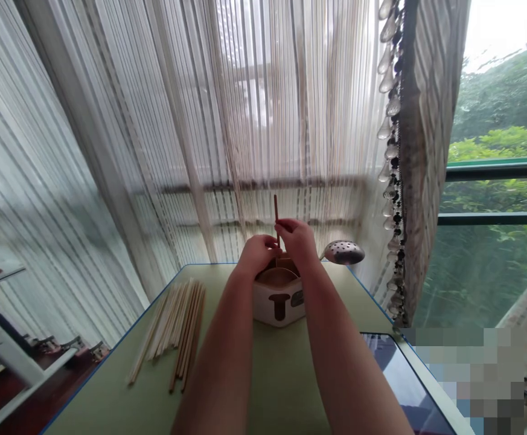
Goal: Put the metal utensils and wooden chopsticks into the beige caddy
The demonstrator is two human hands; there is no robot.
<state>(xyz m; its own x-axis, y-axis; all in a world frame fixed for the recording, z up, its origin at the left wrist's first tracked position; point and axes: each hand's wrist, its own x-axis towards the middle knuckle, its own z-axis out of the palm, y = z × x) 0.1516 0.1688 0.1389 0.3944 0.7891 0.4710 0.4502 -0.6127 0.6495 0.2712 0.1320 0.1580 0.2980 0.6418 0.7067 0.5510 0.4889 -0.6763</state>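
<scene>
Hands are sitting close together, the right hand [297, 234] pinching a brown chopstick [276, 206] nearly upright over a white holder [265, 307] with brown compartments. The left hand [256, 252] is curling beside the chopstick's lower part (whether it is gripping, I cannot tell). A perforated spoon [345, 252] is jutting out to the holder's right. Left of the arms, pale chopsticks [169, 323] and darker ones [189, 338] are lying side by side on the pale green table [281, 374]. A glossy dark panel [392, 368] is lying at right; striped sheer curtains [263, 121] are hanging beyond.
</scene>
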